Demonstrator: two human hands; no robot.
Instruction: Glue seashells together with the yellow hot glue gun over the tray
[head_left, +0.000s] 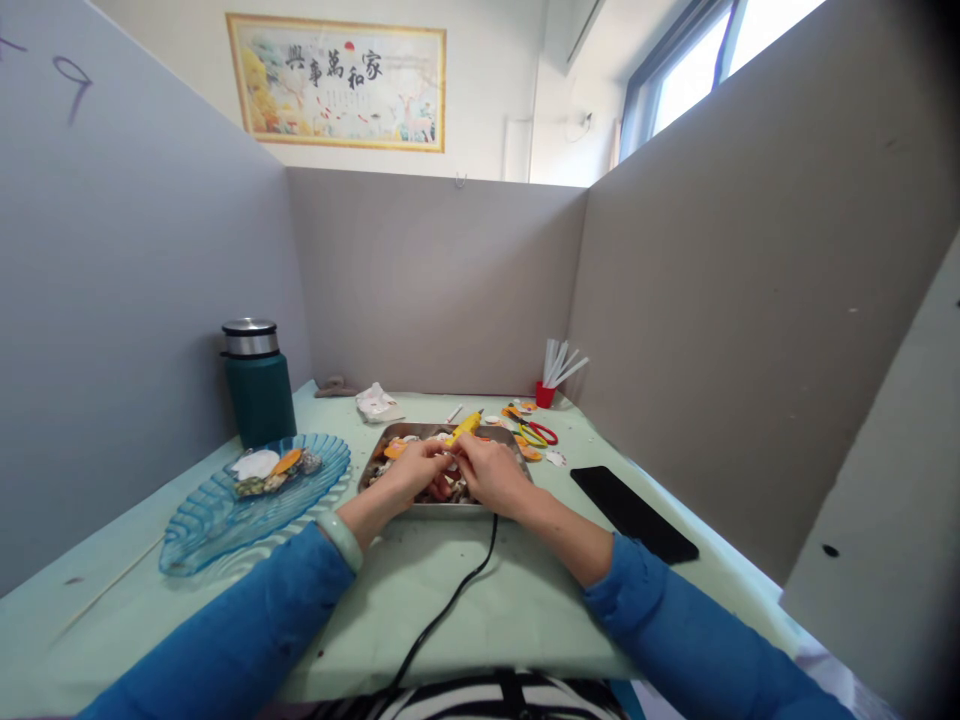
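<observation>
My left hand (417, 468) and my right hand (491, 473) meet over a metal tray (420, 508) full of shells and small bits. The fingers of both hands are closed together around a small piece that I cannot make out. A yellow glue gun (465, 428) pokes up just behind the fingertips of my right hand, tilted toward the back right; whether that hand grips it is unclear. Its black cord (450, 600) runs from under my right hand toward me across the pale green table.
A blue glass leaf-shaped dish (217, 520) with shells lies at the left, a dark green flask (259, 385) behind it. Scissors (536, 434), orange pieces and a red cup of white sticks (546, 392) stand at the back right. A black phone (634, 513) lies right. Grey partition walls enclose the desk.
</observation>
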